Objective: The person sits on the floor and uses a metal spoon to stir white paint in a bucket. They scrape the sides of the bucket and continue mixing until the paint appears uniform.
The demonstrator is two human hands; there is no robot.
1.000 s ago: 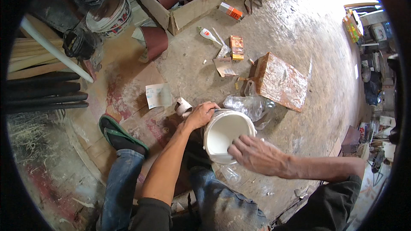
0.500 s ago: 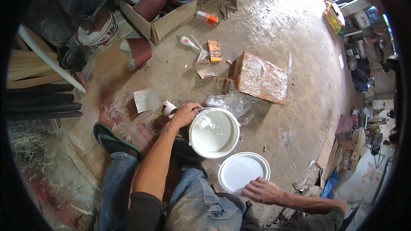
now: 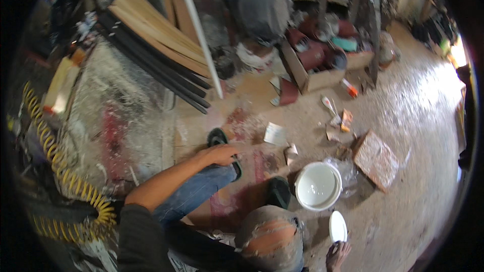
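Observation:
My left hand (image 3: 223, 154) is over my left foot in its green-edged sandal, away from the bucket, its fingers blurred by motion. To the right, a white bucket (image 3: 318, 186) stands upright on the floor with pale liquid inside. Just in front of it, a white round lid (image 3: 338, 226) is tilted up, looking narrow. My right hand (image 3: 339, 255) grips the lid's near edge.
A brick-like block (image 3: 376, 161) and clear plastic (image 3: 348, 177) lie right of the bucket. Beyond are a small orange box (image 3: 346, 120) and a carton (image 3: 322, 80) of sandpaper rolls. Black tubes (image 3: 156, 65) and a yellow coiled hose (image 3: 65, 176) lie left.
My view has swung left. My left hand has let go of the bucket rim and moved left over my foot. The lid, flat before, is now tilted up in my right hand.

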